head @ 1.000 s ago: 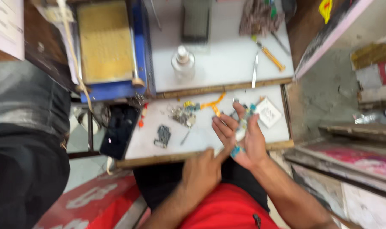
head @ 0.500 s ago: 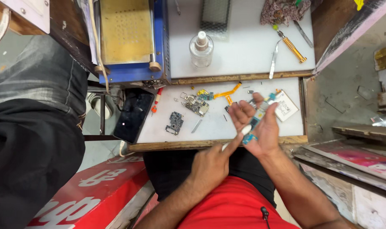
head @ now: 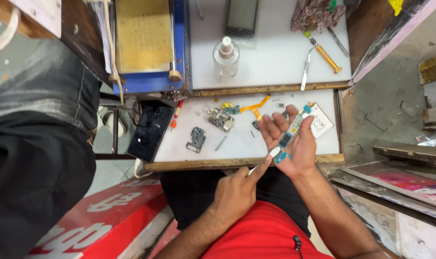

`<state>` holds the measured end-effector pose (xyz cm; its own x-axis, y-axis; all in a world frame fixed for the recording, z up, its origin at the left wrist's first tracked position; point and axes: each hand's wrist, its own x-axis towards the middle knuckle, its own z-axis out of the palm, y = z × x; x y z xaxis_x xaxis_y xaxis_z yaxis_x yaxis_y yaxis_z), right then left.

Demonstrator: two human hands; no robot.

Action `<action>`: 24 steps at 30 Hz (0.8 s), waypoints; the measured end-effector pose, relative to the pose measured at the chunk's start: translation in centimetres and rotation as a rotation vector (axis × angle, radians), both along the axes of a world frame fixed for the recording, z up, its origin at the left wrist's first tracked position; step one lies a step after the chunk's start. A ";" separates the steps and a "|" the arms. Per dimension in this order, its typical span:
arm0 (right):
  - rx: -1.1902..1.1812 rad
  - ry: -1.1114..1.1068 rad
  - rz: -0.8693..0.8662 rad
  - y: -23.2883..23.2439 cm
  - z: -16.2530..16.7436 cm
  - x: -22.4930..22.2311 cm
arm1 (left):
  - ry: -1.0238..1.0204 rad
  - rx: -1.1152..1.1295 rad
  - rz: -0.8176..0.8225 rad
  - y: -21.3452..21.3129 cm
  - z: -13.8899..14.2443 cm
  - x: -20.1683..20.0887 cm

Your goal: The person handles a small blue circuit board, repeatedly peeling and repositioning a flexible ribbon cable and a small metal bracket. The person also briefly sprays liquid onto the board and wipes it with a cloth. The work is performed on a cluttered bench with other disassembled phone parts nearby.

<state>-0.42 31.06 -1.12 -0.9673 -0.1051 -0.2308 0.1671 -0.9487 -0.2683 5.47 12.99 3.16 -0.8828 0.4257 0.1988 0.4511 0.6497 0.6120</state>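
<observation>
My right hand (head: 297,148) lies palm up over the front edge of the small white worktop (head: 275,144). It holds a narrow blue circuit board (head: 290,136) along the palm and fingers. My left hand (head: 237,192) is below it, over my lap, pinching a thin white tool (head: 265,159). The tool's tip touches the lower end of the board. Loose parts lie on the worktop to the left of my hands: a small circuit board (head: 221,120), a dark metal piece (head: 197,139) and an orange flex cable (head: 256,106).
A dark phone (head: 151,132) hangs over the worktop's left edge. On the upper white shelf (head: 275,52) stand a clear bottle (head: 226,57), a yellow-handled screwdriver (head: 325,55) and tweezers (head: 305,72). A blue machine with a yellow plate (head: 143,38) is left. Another person's dark-clothed body (head: 35,144) fills the left.
My left hand has brought the white tool up to the lower end of the board in my right palm. The view has shifted a little; the parts on the worktop have not moved.
</observation>
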 end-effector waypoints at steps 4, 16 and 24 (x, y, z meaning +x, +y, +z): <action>0.050 -0.066 0.104 -0.9 0.4 0.3 | -0.073 -0.072 0.005 0.4 -0.5 -0.5; 0.161 -0.037 0.045 1.6 -0.4 0.7 | -0.110 -0.308 0.482 -10.1 -1.7 -3.6; 0.133 -0.094 0.081 -0.6 -0.4 1.4 | 0.265 -0.129 0.427 -8.7 0.1 -5.4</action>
<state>0.97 30.43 -1.55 -0.9305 -0.1442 -0.3366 0.2716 -0.8883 -0.3703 0.11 4.26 3.21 -0.9097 0.0741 0.4087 0.2576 0.8725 0.4152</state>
